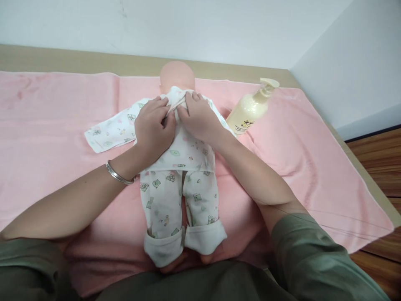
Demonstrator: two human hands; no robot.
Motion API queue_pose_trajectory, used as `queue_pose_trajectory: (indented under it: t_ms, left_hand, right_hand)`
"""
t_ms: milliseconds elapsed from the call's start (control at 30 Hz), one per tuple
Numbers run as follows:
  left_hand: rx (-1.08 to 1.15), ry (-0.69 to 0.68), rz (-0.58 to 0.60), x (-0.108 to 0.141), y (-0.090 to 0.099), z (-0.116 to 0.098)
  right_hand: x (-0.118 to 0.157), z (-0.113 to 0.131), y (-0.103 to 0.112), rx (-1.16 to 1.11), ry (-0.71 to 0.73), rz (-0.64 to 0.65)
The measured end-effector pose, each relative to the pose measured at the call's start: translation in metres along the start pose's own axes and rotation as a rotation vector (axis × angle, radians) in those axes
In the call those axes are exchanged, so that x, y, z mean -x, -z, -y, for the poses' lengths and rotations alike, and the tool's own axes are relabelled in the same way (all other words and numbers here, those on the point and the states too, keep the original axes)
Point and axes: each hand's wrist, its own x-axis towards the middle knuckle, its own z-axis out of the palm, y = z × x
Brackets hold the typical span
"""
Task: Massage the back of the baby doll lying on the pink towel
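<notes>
A baby doll (177, 74) lies on a pink blanket with its head away from me and its feet toward me. It wears a white printed shirt (191, 154) and matching trousers (166, 205) with turned-up cuffs. At the shirt's neck, my left hand (155, 123) pinches the left part of the collar cloth. Close beside it, my right hand (199, 115) grips the right part of the same collar. The shirt's left sleeve (112, 127) stretches out flat; the right sleeve is mostly behind my right arm. Cloth covers the lower part of the doll's head.
A pale yellow pump bottle (249, 108) leans or lies on the pink blanket (282, 159), right of the doll. The blanket covers a wooden table (62, 58) that meets a white wall (188, 29). Brown wood panels (376, 159) stand at the right.
</notes>
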Motion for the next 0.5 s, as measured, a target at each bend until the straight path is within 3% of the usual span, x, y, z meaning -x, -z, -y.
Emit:
queue_pose_trajectory:
  t_ms: [133,400,500]
  left_hand:
    - [-0.031,0.035,0.013,0.001,0.0,-0.005]
    - [-0.005,0.073,0.106,-0.013,-0.004,0.008]
    - [-0.011,0.047,0.065,-0.011,-0.002,0.004]
  right_hand:
    - [-0.006,-0.005,0.002,-0.009,-0.035,-0.026]
    - [0.033,0.023,0.005,0.222,0.01,0.0]
    - [0.025,0.016,0.008,0.166,-0.012,-0.002]
